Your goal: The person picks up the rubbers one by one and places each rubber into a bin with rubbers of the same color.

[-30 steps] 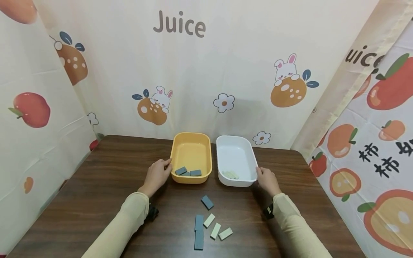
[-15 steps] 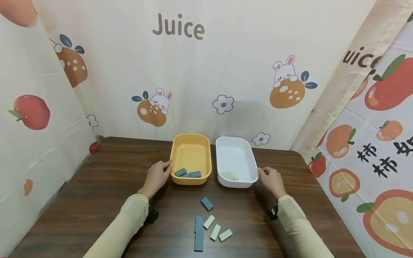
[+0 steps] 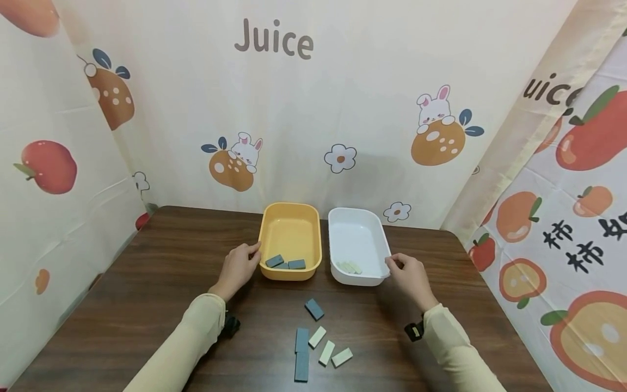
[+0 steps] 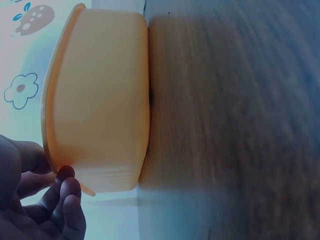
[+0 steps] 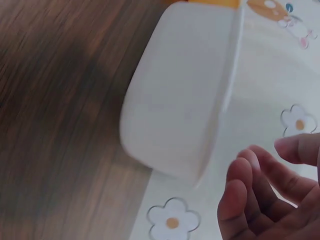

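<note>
My left hand (image 3: 237, 270) pinches the left rim of a yellow plastic basin (image 3: 294, 231); the left wrist view shows thumb and fingers (image 4: 69, 187) meeting at that rim. Several dark grey-blue rectangular blocks (image 3: 296, 264) lie in its near end. To its right stands a white basin (image 3: 358, 239), with several pale green blocks (image 3: 349, 267) inside. At its right near corner is my right hand (image 3: 410, 279). In the right wrist view, the right hand's thumb and loosely bent fingers (image 5: 240, 175) are parted, holding nothing, with a gap to the white basin's wall (image 5: 175, 90).
In front of the basins, dark blocks (image 3: 301, 366) and pale green blocks (image 3: 326, 353) lie loose on the brown wooden table (image 3: 161, 272). One dark block (image 3: 314, 309) lies nearer the basins. A printed curtain (image 3: 294, 109) hangs behind the table's far edge.
My right hand has come off the white basin's rim, its wrist shifting slightly right. The left hand keeps its pinch on the yellow basin. Basins and blocks stay in place.
</note>
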